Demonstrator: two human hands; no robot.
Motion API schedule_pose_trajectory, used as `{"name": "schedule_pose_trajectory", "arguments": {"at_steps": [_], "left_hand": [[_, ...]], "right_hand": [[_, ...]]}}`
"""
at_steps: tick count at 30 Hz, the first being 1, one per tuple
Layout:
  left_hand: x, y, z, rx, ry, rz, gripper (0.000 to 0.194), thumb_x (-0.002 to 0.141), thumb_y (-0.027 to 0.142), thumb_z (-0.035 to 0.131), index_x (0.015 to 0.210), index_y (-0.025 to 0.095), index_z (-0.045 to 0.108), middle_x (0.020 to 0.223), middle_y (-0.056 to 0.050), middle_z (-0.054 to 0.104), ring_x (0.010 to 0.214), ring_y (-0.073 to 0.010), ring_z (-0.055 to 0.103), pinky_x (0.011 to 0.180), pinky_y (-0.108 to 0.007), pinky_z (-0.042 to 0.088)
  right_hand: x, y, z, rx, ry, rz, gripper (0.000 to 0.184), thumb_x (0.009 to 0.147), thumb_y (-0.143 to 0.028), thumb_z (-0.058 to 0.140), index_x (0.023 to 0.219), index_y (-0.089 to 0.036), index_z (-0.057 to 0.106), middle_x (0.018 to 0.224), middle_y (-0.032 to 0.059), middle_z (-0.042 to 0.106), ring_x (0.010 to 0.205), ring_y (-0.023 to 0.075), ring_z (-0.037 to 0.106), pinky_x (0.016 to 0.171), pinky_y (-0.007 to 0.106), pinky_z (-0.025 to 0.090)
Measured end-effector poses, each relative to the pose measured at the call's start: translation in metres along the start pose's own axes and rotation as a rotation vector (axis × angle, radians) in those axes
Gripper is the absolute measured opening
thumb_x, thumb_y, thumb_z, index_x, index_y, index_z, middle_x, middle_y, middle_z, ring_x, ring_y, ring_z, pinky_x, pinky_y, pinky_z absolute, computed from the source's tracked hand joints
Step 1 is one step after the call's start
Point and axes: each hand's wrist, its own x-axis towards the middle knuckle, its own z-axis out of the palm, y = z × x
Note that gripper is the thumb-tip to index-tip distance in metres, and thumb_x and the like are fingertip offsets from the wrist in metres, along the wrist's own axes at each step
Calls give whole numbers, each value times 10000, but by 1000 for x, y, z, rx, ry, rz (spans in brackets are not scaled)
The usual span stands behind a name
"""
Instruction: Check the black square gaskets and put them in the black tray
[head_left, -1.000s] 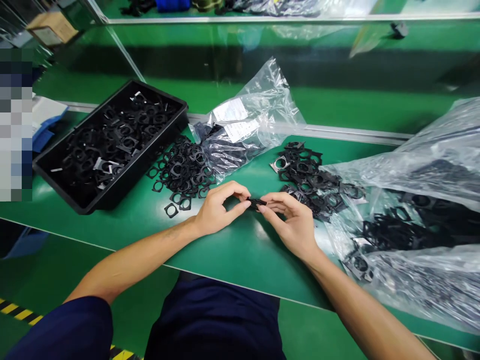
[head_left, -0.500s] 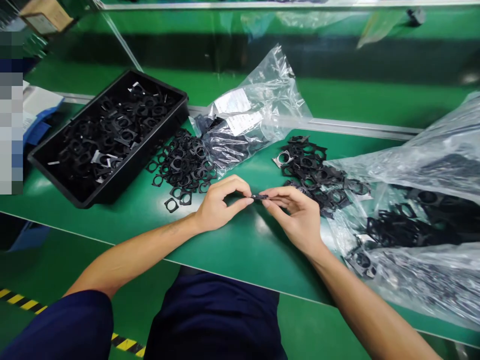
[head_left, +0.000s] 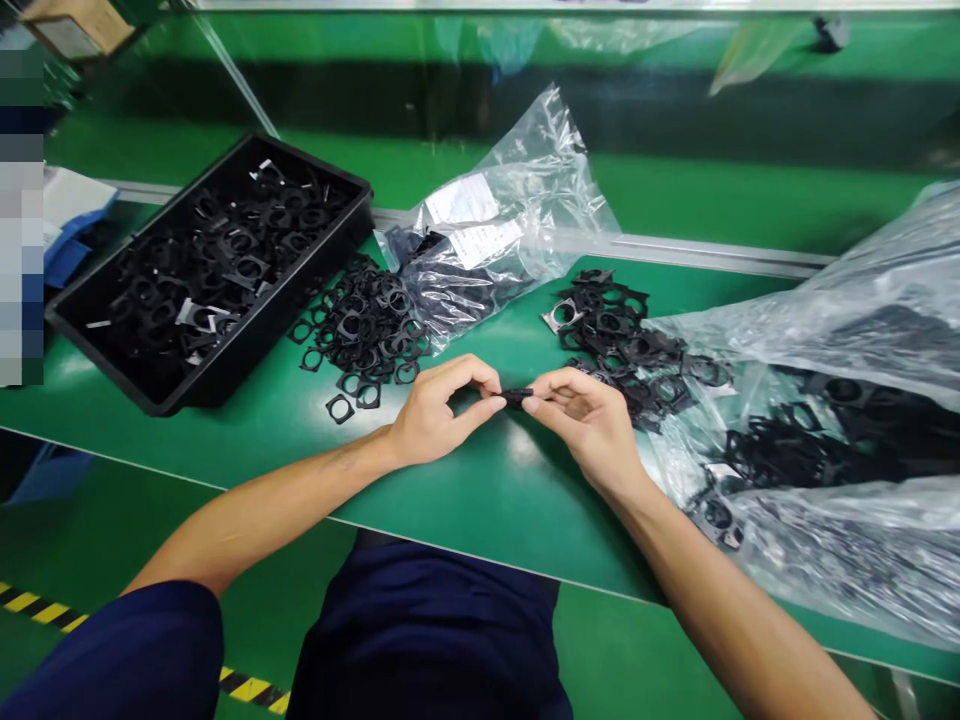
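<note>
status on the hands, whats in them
Left hand and right hand pinching a small black part between fingertips. Loose black square frames lie just beyond the right hand.

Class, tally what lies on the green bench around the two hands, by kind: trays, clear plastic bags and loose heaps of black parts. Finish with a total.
Black plastic tray: 1
Clear plastic bags, one mid-bench, one at right: 2
Loose heaps of black frames, left, right: 2
Total: 5

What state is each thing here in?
small black part: pinched between both hands
left hand: pinching it
right hand: pinching it
loose black frames: lying in heaps
black tray: full of frames
labelled clear bag: holding black pieces
large clear bag: open, frames inside
</note>
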Motion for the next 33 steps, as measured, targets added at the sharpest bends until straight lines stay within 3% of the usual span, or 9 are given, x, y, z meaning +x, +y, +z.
{"name": "schedule_pose_trajectory", "arguments": {"at_steps": [6,12,15,18,21,24,27,33], "left_hand": [[1,0,0,3,10,40,116,914,244,680,845,178,614,784,-14,665,739,-126,621,724,-259,503],[0,-1,-1,12,-8,76,131,921,268,680,846,177,625,805,-28,681,751,-133,637,724,-269,528],[0,-3,-2,8,-8,65,99,934,269,661,938,171,649,840,-34,692,748,-125,646,713,-253,545],[1,-6,-3,37,-2,108,152,974,194,561,1076,176,672,999,-77,720,885,-149,685,808,-289,577],[1,-7,-4,76,-24,194,238,958,101,509,1044,198,708,1164,-102,694,992,-161,685,885,-335,581],[1,-7,-3,92,-29,234,204,921,87,569,979,201,728,1090,-83,708,965,-152,688,861,-311,581],[2,-6,-4,102,2,209,147,918,134,620,961,203,742,949,-58,735,896,-149,695,821,-294,575],[5,-6,-7,122,77,106,95,920,230,670,919,194,758,868,-48,753,801,-146,678,766,-290,549]], "right_hand": [[0,-1,1,44,19,29,321,700,-418,886,885,-225,709,793,8,700,743,147,665,733,283,566],[0,-4,-1,68,-16,66,248,682,-397,898,805,-225,771,796,16,728,728,151,657,736,301,569],[1,-6,0,139,-22,125,276,666,-401,908,804,-210,765,748,11,729,693,143,670,736,301,585],[2,-7,0,235,-17,204,348,640,-399,924,863,-201,745,705,-7,726,618,125,682,679,275,596],[3,-9,-1,281,-7,260,412,600,-386,943,894,-200,722,692,-19,726,556,116,677,609,255,593],[4,-7,-1,274,-44,277,376,635,-396,920,867,-190,706,714,-5,734,553,116,682,588,247,585],[1,-4,0,130,-51,179,285,779,-424,810,898,-188,704,707,3,713,589,135,693,619,276,595],[-8,-4,4,-361,9,-300,132,851,-225,710,983,-236,714,999,55,720,923,196,683,807,338,588]]}}
